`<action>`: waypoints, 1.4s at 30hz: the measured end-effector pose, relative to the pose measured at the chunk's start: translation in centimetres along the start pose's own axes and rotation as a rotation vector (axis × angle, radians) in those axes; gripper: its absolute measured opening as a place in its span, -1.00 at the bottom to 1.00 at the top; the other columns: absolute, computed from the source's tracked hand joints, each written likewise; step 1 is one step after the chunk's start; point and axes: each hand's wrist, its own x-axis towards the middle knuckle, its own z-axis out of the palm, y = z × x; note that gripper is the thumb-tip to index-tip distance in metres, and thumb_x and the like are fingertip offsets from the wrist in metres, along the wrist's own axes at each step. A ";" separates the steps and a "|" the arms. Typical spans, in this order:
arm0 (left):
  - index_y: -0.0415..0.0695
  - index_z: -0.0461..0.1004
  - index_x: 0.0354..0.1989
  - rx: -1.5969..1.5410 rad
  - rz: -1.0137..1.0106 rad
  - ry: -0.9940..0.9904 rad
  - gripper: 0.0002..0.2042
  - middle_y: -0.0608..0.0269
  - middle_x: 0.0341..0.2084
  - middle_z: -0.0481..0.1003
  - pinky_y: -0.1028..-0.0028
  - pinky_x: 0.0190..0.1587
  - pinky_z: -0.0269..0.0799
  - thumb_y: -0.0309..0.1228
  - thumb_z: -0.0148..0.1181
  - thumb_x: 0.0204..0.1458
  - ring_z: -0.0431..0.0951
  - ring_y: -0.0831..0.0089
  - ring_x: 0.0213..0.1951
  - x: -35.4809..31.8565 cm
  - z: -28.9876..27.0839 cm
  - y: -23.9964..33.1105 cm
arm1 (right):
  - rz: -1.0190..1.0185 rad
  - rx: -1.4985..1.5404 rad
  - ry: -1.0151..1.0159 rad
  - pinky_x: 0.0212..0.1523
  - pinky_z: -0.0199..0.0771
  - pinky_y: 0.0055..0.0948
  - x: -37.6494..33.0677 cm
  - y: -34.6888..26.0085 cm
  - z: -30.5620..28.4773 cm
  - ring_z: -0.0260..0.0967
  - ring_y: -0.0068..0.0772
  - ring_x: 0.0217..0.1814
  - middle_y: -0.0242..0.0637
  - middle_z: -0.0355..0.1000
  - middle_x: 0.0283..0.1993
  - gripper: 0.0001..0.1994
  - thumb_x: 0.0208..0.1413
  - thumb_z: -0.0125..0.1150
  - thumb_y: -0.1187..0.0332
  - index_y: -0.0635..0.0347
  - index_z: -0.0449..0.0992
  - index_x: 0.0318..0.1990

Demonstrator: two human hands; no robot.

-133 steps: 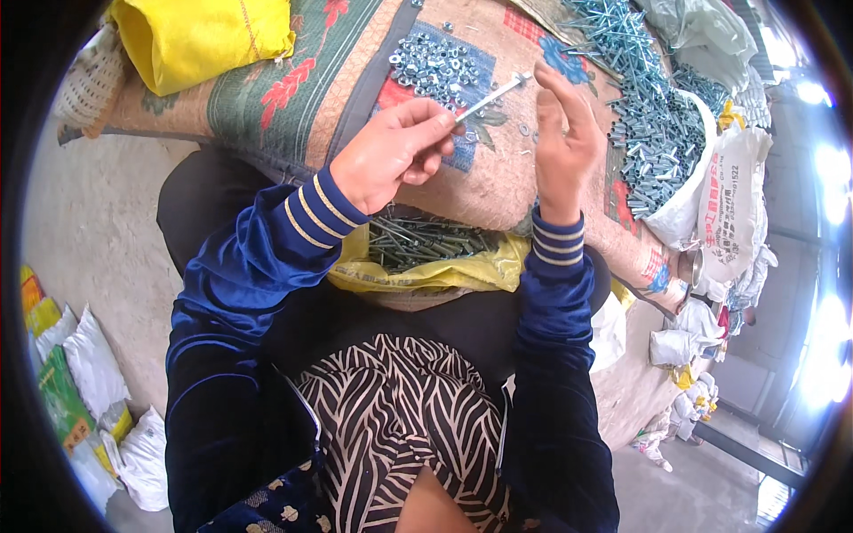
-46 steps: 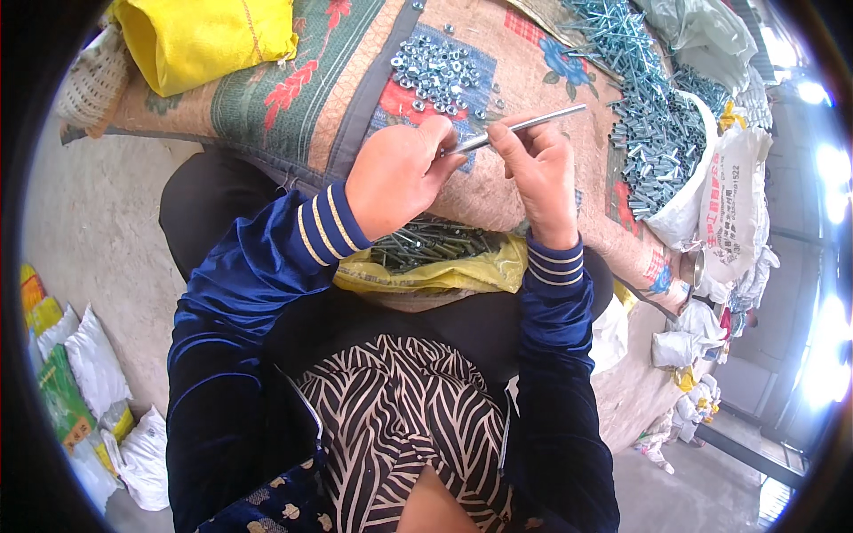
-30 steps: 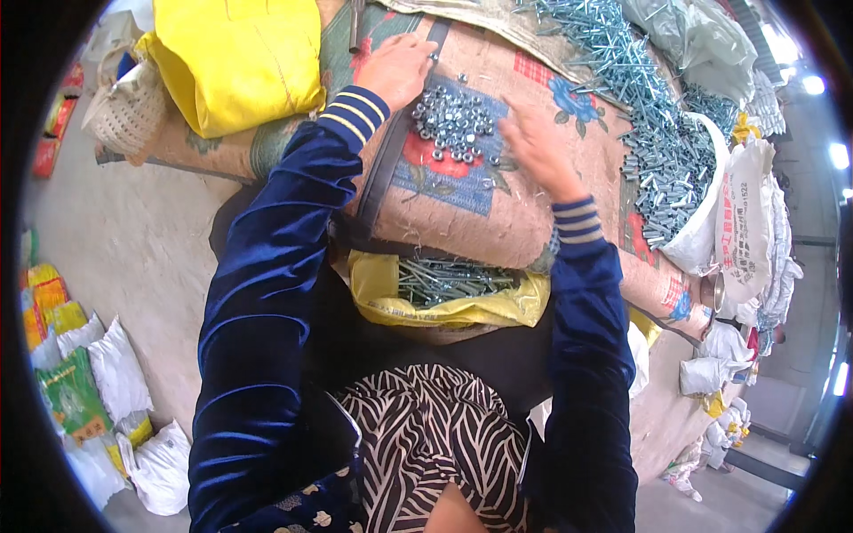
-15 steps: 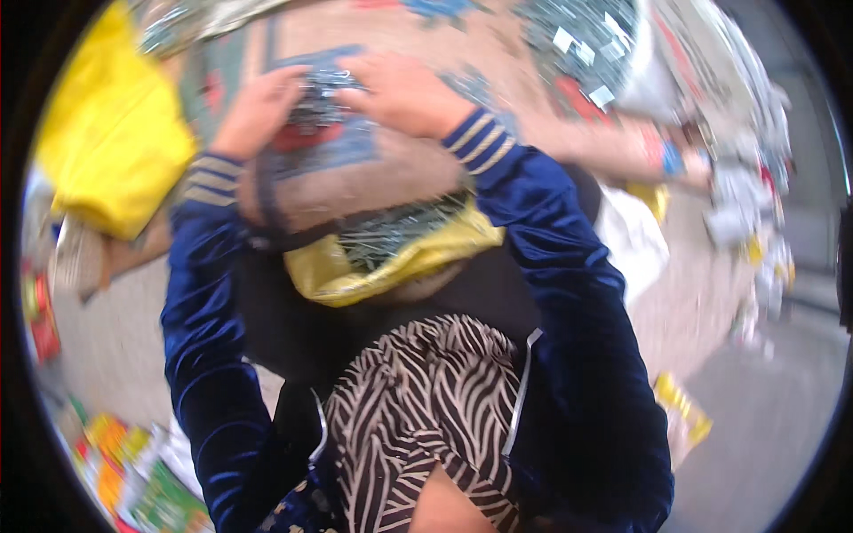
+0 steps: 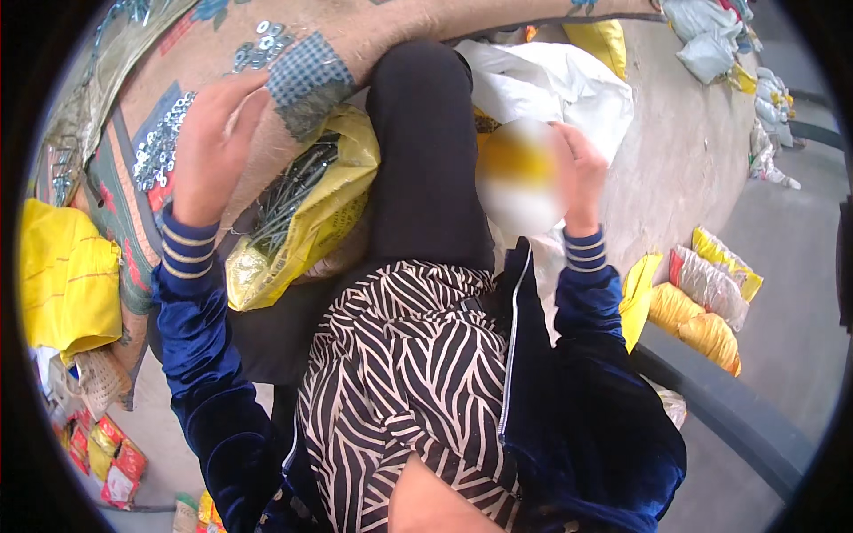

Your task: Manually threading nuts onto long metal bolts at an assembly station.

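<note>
My left hand (image 5: 211, 151) is over the patterned mat (image 5: 355, 28), beside a heap of small shiny metal washers (image 5: 158, 153). Its thumb and forefinger are apart, and I see nothing between them; the other fingers are partly hidden. A smaller group of washers (image 5: 267, 43) lies just beyond. On my right, the fingers of my right hand (image 5: 584, 169) are curled at the edge of a blurred yellow and white thing (image 5: 520, 173) whose kind cannot be made out. Against my leg leans an open yellow bag (image 5: 342, 200) full of long thin metal rods (image 5: 289, 195).
A white sack (image 5: 569, 75) lies beyond my right hand. Yellow and silver packets (image 5: 706, 284) rest on the floor at right, near a dark curved bar (image 5: 720, 400). At far left are a yellow cloth or bag (image 5: 67, 275) and red packets (image 5: 111, 457).
Both hands were together over metal pieces on the mat. They have parted: the left is nearer beside the washers, the right has swung right to the blurred thing. The view has turned right.
</note>
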 end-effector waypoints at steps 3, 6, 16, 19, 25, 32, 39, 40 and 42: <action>-0.23 0.50 -0.21 -0.009 0.132 -0.060 -0.82 0.06 -0.25 0.52 0.35 -0.08 0.37 -0.48 0.16 0.00 0.49 0.14 -0.16 2.3 3.2 1.5 | 0.183 -0.088 -0.137 -0.33 0.44 -0.43 -0.5 4.0 -2.5 0.52 -0.30 -0.38 -0.10 0.52 -0.40 -0.81 0.12 0.11 0.35 0.28 0.55 -0.23; -0.23 0.50 -0.22 -0.008 0.194 -0.057 -0.83 0.07 -0.25 0.52 0.33 -0.09 0.37 -0.48 0.15 0.00 0.48 0.11 -0.17 4.2 5.9 2.0 | 0.193 -0.253 -0.331 -0.32 0.43 -0.34 -1.4 6.6 -2.7 0.49 -0.14 -0.35 -0.04 0.49 -0.40 -0.80 0.08 0.13 0.31 0.25 0.55 -0.28; -0.19 0.50 -0.19 0.073 0.182 -0.011 -0.80 0.07 -0.18 0.50 0.29 -0.01 0.37 -0.48 0.09 0.00 0.48 0.12 -0.10 7.4 10.6 0.2 | -0.346 -0.272 -0.539 -0.26 0.42 -0.04 -2.1 16.9 20.7 0.42 0.12 -0.31 0.06 0.46 -0.41 -0.81 0.04 0.03 0.32 0.27 0.49 -0.37; -0.21 0.46 -0.18 -0.053 0.171 -0.020 -0.78 0.00 -0.13 0.44 0.25 0.01 0.36 -0.50 0.07 -0.04 0.45 0.06 -0.06 8.1 12.7 -0.3 | -0.480 -0.252 -0.605 -0.22 0.42 -0.03 5.4 12.7 28.7 0.43 0.11 -0.29 0.04 0.47 -0.37 -0.81 0.04 0.05 0.33 0.25 0.50 -0.30; -0.27 0.42 -0.22 0.008 0.209 -0.026 -0.72 0.02 -0.16 0.41 0.28 -0.01 0.39 -0.45 0.18 -0.14 0.43 0.10 -0.05 7.2 11.7 -0.4 | -0.807 0.155 -0.659 -0.22 0.41 -0.03 10.9 -0.9 41.6 0.43 0.11 -0.29 0.04 0.47 -0.36 -0.81 0.04 0.05 0.33 0.25 0.50 -0.30; -0.34 0.43 -0.24 0.108 0.208 -0.027 -0.70 -0.02 -0.16 0.43 0.28 -0.03 0.43 -0.44 0.19 -0.17 0.44 0.10 -0.04 7.7 11.8 0.6 | -0.842 0.459 -0.755 -0.22 0.41 -0.04 9.2 -4.9 46.1 0.43 0.11 -0.29 0.05 0.47 -0.34 -0.81 0.04 0.06 0.33 0.25 0.50 -0.29; -0.24 0.44 -0.24 0.077 0.258 0.008 -0.70 0.01 -0.14 0.44 0.23 0.03 0.36 -0.42 0.20 -0.21 0.43 0.07 -0.02 8.2 13.6 -0.5 | -0.465 0.351 -0.758 -0.22 0.41 -0.04 5.5 8.4 37.7 0.43 0.10 -0.28 0.05 0.47 -0.33 -0.81 0.03 0.06 0.33 0.25 0.51 -0.29; -0.23 0.45 -0.21 0.064 0.241 -0.012 -0.68 0.01 -0.13 0.45 0.22 0.03 0.36 -0.43 0.24 -0.20 0.45 0.06 -0.03 7.7 13.2 -0.8 | -0.375 0.293 -0.762 -0.22 0.41 -0.05 3.6 12.2 33.7 0.43 0.10 -0.28 0.05 0.47 -0.33 -0.81 0.03 0.06 0.33 0.25 0.51 -0.28; -0.23 0.47 -0.19 0.153 0.152 -0.022 -0.68 0.00 -0.13 0.47 0.22 0.01 0.37 -0.45 0.28 -0.18 0.47 0.05 -0.05 7.1 12.0 -0.6 | -0.207 0.167 -0.765 -0.22 0.41 -0.05 -0.5 18.1 24.4 0.43 0.10 -0.28 0.05 0.47 -0.33 -0.81 0.03 0.07 0.34 0.25 0.51 -0.28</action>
